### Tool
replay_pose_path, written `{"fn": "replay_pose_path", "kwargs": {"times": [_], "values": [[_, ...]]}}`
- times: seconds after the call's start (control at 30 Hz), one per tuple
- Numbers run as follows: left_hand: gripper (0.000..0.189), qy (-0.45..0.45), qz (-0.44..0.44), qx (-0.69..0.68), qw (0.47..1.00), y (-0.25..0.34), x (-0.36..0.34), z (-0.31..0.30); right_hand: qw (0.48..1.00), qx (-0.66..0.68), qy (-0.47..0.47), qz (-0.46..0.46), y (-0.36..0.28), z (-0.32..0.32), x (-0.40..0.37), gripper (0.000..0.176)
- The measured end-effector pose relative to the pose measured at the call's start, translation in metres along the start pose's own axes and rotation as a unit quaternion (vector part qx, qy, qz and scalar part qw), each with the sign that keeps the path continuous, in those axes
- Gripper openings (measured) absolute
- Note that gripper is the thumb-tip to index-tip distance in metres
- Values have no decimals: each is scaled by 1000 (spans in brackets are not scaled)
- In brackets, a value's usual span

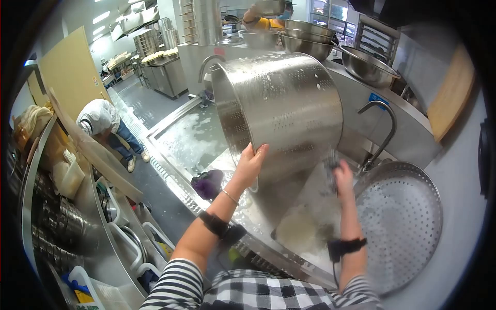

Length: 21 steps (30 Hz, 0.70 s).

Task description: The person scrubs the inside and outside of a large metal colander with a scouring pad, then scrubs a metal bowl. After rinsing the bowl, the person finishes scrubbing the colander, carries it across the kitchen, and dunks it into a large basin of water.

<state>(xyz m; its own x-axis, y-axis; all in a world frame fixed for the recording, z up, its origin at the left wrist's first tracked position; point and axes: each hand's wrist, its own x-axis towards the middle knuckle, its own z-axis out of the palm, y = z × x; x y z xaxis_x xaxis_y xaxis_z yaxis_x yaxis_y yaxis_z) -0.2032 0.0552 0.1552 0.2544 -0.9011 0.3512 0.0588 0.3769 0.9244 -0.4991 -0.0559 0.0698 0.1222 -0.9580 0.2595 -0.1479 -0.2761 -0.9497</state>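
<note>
A large perforated steel pot lies tilted on its side over the sink, its wet wall flecked with suds. My left hand is closed on its rim at the near left, with the fingers partly hidden. Close to the pot's lower right side, my right hand is closed around a grey steel wool scourer, blurred by motion. Below the pot, cloudy water shows in the sink basin. To the left of my left hand, a dark purple cloth rests on the sink divider.
A round perforated steel tray leans at the right, beside a curved faucet. Steel bowls stand on the ledge behind. Soapy water fills the left basin. A bent-over person is at the left, and another person is behind the ledge.
</note>
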Motion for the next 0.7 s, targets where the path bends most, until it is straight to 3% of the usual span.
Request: {"fn": "replay_pose_path", "kwargs": {"times": [0.03,0.07,0.13,0.2,0.23,0.3,0.4,0.5,0.57,0.63,0.7], "values": [[26,-7,-8,-6,1000,-1,2,0,999,45,24,-11,-70,24,9,46],[26,-9,-8,-7,1000,0,2,1,968,-160,66,-180,-90,35,32,44],[26,-64,-29,-43,997,1,3,2,891,-387,153,-182,-153,74,49,42],[25,-84,-46,-47,994,-2,1,1,863,-416,199,-207,-151,114,65,39],[25,-105,-66,-49,991,-3,2,1,863,-414,198,-213,-159,131,54,39],[27,-84,-72,-30,993,1,5,3,812,-457,128,-339,-167,150,19,37],[27,-97,-106,26,989,-16,4,2,794,-436,51,-420,-164,156,11,38],[24,-114,-113,-10,987,-25,-11,1,833,-374,33,-407,-163,124,89,41],[24,-169,-161,195,953,-12,-24,4,801,-514,108,-287,-162,98,129,41],[31,-185,-210,181,943,-34,-29,4,855,-463,129,-193,-169,68,132,40],[23,-211,-114,145,960,-63,-29,5,858,-448,133,-212,-146,46,125,39]]}}
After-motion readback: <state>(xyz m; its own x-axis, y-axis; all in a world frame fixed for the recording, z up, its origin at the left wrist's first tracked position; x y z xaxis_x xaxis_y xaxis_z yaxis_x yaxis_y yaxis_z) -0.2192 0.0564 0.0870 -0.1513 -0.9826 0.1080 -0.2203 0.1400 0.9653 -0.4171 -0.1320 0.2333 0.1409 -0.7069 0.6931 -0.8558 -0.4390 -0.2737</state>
